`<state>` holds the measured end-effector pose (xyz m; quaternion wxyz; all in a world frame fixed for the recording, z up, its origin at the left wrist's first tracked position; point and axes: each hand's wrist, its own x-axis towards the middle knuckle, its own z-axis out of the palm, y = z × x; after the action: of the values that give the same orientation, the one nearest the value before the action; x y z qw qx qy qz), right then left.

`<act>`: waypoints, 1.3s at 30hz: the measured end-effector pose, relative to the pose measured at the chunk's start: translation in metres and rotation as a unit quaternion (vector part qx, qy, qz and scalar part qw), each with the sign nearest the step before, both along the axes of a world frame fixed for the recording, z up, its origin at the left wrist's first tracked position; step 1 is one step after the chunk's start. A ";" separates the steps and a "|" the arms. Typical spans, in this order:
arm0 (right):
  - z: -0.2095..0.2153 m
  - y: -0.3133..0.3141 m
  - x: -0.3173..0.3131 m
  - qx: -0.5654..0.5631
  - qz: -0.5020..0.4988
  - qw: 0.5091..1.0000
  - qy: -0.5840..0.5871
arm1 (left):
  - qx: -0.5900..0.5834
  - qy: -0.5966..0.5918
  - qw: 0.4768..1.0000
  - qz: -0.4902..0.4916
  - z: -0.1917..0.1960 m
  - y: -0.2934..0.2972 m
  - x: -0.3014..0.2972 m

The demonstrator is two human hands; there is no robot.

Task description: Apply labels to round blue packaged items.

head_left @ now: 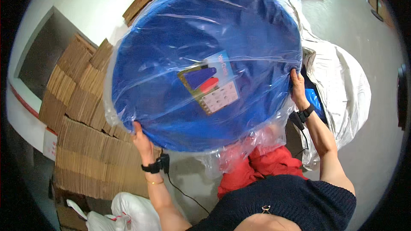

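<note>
A large, flat, round blue fabric disc in a clear plastic bag is held up in front of me, tilted. A printed card with a picture on it lies under the plastic near the disc's middle. My left hand grips the lower left rim, its thumb on top and its other fingers hidden beneath. On the right rim, my right hand holds on in the same way, with its thumb side showing. Loose plastic hangs from the near edge, over my red trousers.
Tall stacks of flat brown cardboard stand at the left. A big white sack, with blue plastic showing at its opening, lies on the right. A tied white bag sits at the lower left, and a wooden pallet is behind the disc.
</note>
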<state>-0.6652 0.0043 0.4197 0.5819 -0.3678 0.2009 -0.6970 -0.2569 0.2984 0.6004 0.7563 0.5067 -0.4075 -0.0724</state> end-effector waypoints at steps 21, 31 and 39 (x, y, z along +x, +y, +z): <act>0.029 -0.016 -0.044 -0.113 0.136 0.967 0.186 | 0.142 -0.182 0.972 0.043 0.067 0.044 -0.046; 0.237 -0.090 -0.058 -0.289 -0.038 0.925 0.242 | 0.130 -0.157 0.978 0.052 0.081 0.050 -0.062; 0.101 -0.008 -0.045 -0.074 0.209 0.927 0.303 | 0.186 -0.103 0.974 0.079 0.073 0.048 -0.055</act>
<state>-0.7102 -0.0037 0.5209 0.5966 -0.6374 0.2339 -0.4279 -0.3115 0.3465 0.6733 0.6061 0.6737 -0.4215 -0.0338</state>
